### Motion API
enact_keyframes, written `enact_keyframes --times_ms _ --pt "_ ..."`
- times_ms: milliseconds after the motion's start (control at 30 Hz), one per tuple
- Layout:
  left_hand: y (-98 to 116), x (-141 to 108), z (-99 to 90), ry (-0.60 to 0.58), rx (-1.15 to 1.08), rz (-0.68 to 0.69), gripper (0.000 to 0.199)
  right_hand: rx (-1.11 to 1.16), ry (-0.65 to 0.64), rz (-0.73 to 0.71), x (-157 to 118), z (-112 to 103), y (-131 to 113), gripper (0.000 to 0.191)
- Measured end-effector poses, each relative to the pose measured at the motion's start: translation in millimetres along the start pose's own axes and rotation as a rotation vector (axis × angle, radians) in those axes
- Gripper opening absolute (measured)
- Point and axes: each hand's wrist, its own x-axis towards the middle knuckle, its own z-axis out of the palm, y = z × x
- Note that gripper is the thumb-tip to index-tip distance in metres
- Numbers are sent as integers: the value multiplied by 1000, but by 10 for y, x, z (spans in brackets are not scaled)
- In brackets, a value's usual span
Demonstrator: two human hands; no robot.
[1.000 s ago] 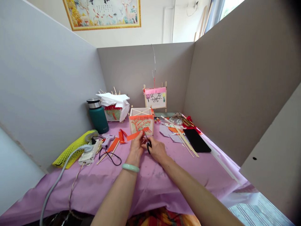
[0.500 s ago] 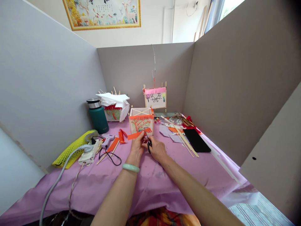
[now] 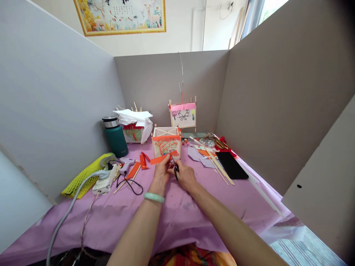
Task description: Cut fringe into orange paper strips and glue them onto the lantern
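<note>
My left hand [image 3: 162,171] pinches an orange paper strip [image 3: 158,159], which sticks out to the left of the fingers. Small cuts show along the strip's right end. Black-handled scissors [image 3: 176,170] are in my right hand [image 3: 186,176], their blades at the strip's right part. Just behind both hands stands a box-shaped lantern frame [image 3: 166,145] with an orange fringe and a drawn tree on its front. Folded orange paper pieces [image 3: 143,161] lie left of the strip on the purple cloth.
At the left are a teal bottle [image 3: 115,139], a power strip [image 3: 105,181], a glue gun [image 3: 127,164] and a cable. On the right lie a black phone [image 3: 232,165], wooden sticks [image 3: 220,170] and paper scraps. Another lantern [image 3: 183,115] hangs behind, before grey panels.
</note>
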Motion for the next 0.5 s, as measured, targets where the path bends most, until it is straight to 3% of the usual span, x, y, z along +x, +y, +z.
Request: enact_keyframes --times_ms 500 --pt "4 -3 -1 41 -44 21 28 38 24 -50 -19 14 9 38"
